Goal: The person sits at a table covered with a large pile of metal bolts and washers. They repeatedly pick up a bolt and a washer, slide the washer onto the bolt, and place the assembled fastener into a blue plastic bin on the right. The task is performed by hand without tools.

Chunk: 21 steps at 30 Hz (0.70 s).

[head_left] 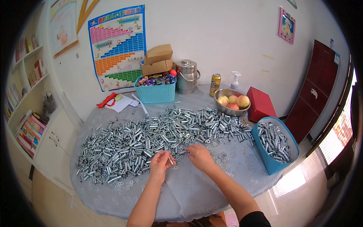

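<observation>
A wide heap of silver metal sleeves and bolts [124, 145] spreads across the grey-covered table [181, 200]. My left hand [159, 164] is closed at the heap's near edge, pinching a small silver metal sleeve [171, 160] between thumb and fingers. Just to the right, my right hand [200, 157] reaches in with its fingertips drawn together over the edge of the heap. Whatever lies between those fingertips is too small to make out. Flat metal washers [221, 159] are scattered beside and beyond the right hand.
At the right edge stands a blue bin [270, 162] filled with metal sleeves. Behind the heap are a turquoise basket [155, 94], a steel canister [187, 77], a yellow can [215, 85], a bowl [227, 109] of peaches and a red box [261, 104]. Papers [120, 103] lie back left.
</observation>
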Available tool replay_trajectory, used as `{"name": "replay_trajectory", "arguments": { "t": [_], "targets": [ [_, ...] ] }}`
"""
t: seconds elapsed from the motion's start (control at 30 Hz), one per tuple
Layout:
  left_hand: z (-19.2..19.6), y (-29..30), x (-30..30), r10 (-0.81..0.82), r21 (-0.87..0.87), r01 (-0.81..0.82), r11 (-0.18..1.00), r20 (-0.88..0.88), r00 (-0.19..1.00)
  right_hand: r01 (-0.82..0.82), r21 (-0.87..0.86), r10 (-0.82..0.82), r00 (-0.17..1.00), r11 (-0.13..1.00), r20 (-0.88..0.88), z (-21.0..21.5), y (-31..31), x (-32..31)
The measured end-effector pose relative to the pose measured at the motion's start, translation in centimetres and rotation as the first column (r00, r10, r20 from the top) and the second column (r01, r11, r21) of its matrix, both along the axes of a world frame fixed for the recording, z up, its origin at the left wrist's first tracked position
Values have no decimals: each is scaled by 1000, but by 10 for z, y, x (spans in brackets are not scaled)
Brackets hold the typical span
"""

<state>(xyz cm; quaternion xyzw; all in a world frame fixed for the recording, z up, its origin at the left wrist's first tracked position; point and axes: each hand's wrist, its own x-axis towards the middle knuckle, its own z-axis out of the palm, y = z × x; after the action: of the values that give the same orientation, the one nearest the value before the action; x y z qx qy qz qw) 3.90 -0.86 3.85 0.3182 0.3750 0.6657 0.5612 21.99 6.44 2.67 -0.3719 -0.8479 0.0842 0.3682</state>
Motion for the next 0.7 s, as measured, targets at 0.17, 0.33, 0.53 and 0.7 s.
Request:
{"name": "replay_trajectory", "arguments": {
  "t": [0.17, 0.33, 0.53, 0.7],
  "targets": [
    [5, -5, 5, -54, -87, 46, 995, -90, 994, 23, -29, -20, 992, 999, 123, -7, 5, -14],
    [6, -11, 10, -57, -186, 37, 982, -102, 993, -63, -364, -62, 945, 929, -321, 0, -5, -5],
    [-7, -14, 19, -132, -199, 127, 972, -10, 991, -554, -505, -192, 526, 662, -828, -1, -29, 7],
    [-7, -16, 20, -173, -225, 157, 962, -55, 983, -645, -469, -154, 482, 604, -862, 5, -38, 4]
  ]
}}
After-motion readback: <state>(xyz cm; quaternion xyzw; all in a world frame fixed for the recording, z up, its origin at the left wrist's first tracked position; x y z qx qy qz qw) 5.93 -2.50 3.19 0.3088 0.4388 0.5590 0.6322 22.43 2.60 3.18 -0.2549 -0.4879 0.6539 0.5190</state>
